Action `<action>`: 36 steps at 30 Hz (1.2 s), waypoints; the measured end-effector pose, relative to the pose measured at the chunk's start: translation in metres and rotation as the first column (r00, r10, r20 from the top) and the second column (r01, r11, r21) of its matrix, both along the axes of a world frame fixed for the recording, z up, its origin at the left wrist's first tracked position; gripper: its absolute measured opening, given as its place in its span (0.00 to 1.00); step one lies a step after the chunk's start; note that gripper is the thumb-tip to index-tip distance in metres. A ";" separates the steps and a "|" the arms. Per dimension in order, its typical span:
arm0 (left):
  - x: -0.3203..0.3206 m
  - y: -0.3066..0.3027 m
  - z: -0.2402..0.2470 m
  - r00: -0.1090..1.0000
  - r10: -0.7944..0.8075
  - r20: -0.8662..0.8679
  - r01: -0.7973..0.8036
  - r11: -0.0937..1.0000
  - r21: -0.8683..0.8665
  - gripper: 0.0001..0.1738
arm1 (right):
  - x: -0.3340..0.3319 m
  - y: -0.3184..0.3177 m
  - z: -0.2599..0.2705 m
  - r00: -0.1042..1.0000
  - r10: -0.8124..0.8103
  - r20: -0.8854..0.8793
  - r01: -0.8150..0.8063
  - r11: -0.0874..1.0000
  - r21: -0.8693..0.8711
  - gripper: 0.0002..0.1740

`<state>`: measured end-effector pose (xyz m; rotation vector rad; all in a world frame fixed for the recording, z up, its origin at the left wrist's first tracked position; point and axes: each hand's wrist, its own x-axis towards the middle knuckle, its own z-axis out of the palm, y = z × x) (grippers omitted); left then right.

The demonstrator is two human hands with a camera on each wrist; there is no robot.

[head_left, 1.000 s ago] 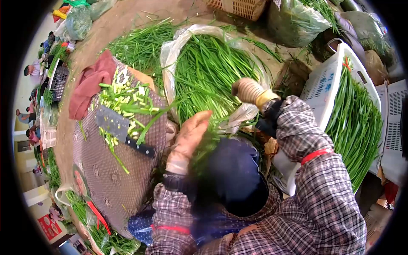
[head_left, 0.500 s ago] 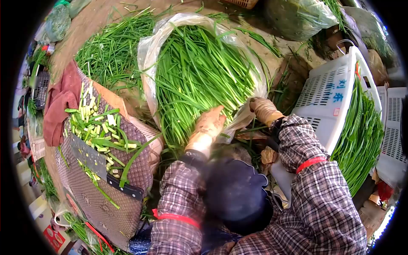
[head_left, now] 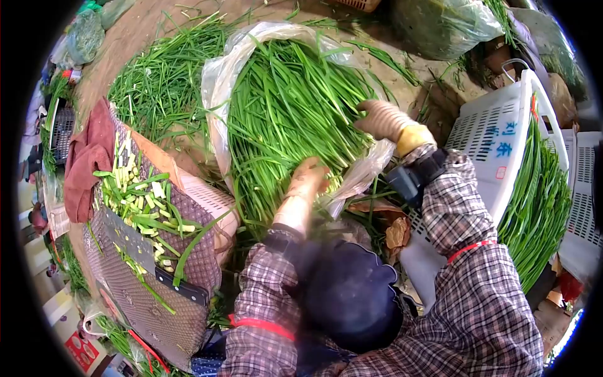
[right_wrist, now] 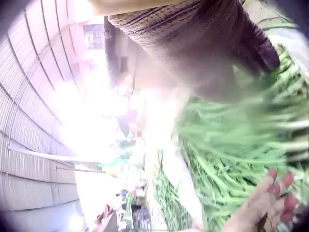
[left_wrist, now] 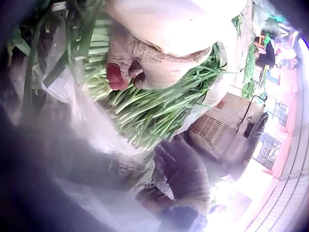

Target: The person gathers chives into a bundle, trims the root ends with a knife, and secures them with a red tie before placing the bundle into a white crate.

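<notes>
Long green chives (head_left: pixel 295 107) with pale stalk ends fill a clear plastic bag (head_left: pixel 217 81). My left hand (head_left: pixel 304 185), in a pale glove with bare fingertips, lies over the stalk ends at the near side of the pile. In the right wrist view, the bent fingers of this left hand (right_wrist: pixel 270 205) hold nothing. My right hand (head_left: pixel 386 119), wearing a ribbed beige glove with a yellow cuff, reaches over the pile's right edge. The left wrist view shows that right hand (left_wrist: pixel 181 166) with extended fingers, next to the bag.
To the left, a cleaver (head_left: pixel 129 239) and chopped stalk pieces (head_left: pixel 147 201) lie on a patterned cloth (head_left: pixel 144 295), beside a maroon rag (head_left: pixel 88 166). A white crate (head_left: pixel 483 138) with bundled chives (head_left: pixel 534 207) stands at right. Loose greens (head_left: pixel 166 81) cover the ground behind.
The left hand has moved right onto the stalk ends, then stayed nearly there. The right hand dipped to the bag's edge and has since risen over the chives. The view has shifted right.
</notes>
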<state>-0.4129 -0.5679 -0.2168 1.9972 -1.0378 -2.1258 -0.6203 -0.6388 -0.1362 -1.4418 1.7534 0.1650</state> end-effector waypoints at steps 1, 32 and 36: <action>-0.003 0.002 -0.011 0.996 0.082 -0.027 -0.083 0.995 -0.047 0.36 | 0.017 0.008 0.004 0.999 0.018 -0.041 -0.015 0.996 0.085 0.42; 0.003 0.000 -0.012 0.555 0.612 -0.563 -0.571 0.773 0.278 0.37 | -0.021 -0.034 -0.090 0.982 0.188 -0.032 -0.180 0.968 0.172 0.23; -0.012 -0.008 -0.020 0.526 0.716 -0.459 -0.637 0.689 0.345 0.61 | -0.056 -0.033 -0.126 0.894 0.290 0.341 -0.307 0.952 -0.007 0.15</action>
